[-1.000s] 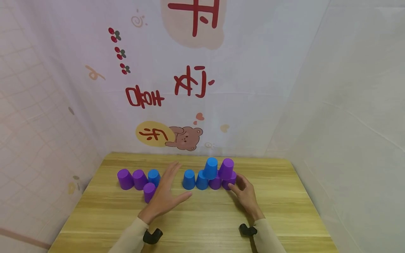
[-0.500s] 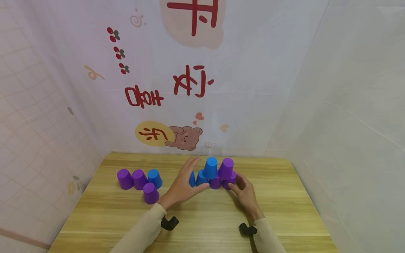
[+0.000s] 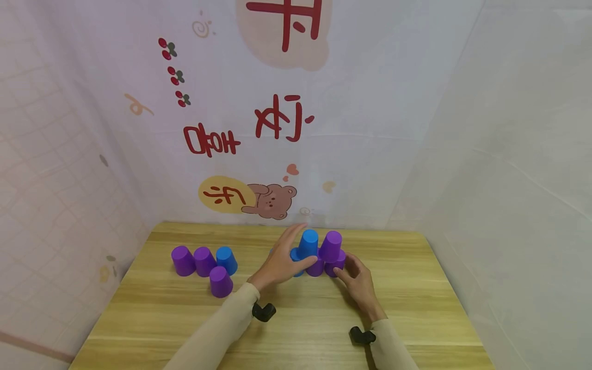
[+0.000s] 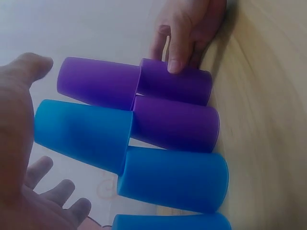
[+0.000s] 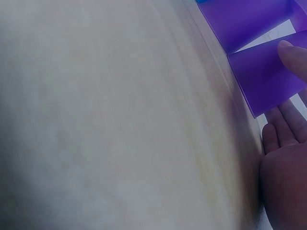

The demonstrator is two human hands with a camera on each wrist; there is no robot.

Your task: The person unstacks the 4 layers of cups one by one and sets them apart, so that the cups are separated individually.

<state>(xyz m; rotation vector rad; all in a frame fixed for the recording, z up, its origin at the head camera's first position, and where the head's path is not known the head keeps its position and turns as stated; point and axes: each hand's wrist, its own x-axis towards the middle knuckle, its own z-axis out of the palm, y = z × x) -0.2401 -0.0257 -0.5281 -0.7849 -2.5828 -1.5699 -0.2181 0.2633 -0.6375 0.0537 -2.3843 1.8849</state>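
Upside-down cups form two rows. Below are a blue cup at the left end (image 4: 172, 222), a second blue cup (image 4: 172, 178), a purple cup (image 4: 176, 123) and a right-end purple cup (image 4: 184, 87). Over them stand an upper blue cup (image 3: 308, 244) and an upper purple cup (image 3: 331, 246). My left hand (image 3: 282, 261) is spread around the upper blue cup, its thumb and fingers apart from the sides in the left wrist view. My right hand (image 3: 362, 289) holds the right-end purple cup, thumb (image 5: 293, 57) on its near side and fingers behind.
On the left of the wooden table (image 3: 296, 339) stand several more upturned cups: a purple one (image 3: 183, 261), another purple one (image 3: 204, 262), a blue one (image 3: 226, 260) and a nearer purple one (image 3: 221, 282). A white printed cloth (image 3: 361, 128) hangs behind.
My left hand has moved right, from beside the left group of cups to around the upper blue cup. My right hand stays at the right-end purple cup.
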